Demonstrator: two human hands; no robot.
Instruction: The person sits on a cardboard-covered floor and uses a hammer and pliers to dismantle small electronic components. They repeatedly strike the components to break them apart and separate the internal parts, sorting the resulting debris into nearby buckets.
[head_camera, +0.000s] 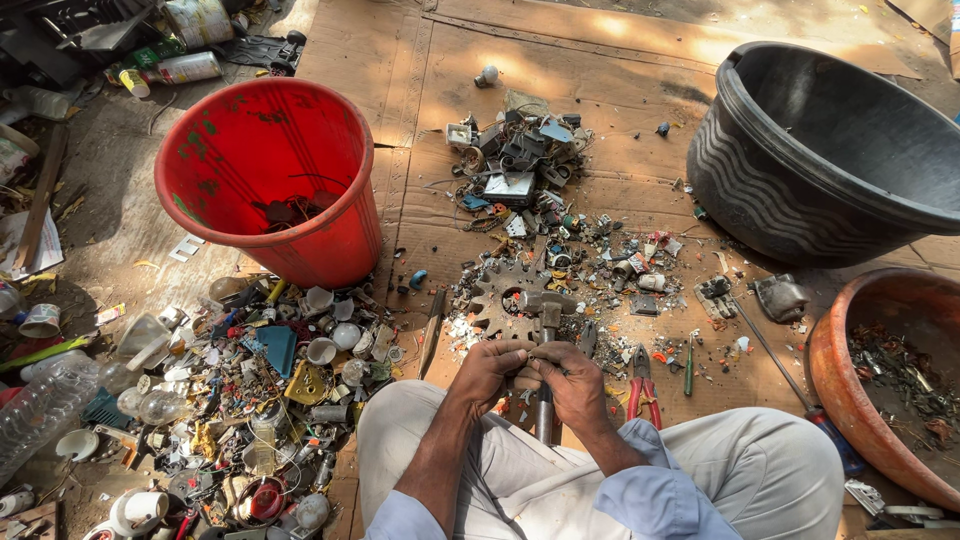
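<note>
- A small part, too tiny to identify, is pinched between the left hand (487, 372) and right hand (572, 378), fingers clenched.
- A hammer (547, 330) is seen just beyond, on the cardboard (620, 90).

Flattened cardboard (620, 90) covers the floor, carrying a red bucket (270, 175) far left, a black tub (830, 150) far right, and scattered scrap parts (560, 230) between.

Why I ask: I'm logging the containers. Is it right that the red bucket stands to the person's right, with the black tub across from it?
No. The head view shows the red bucket to the person's left; the black tub is on the right.
</note>
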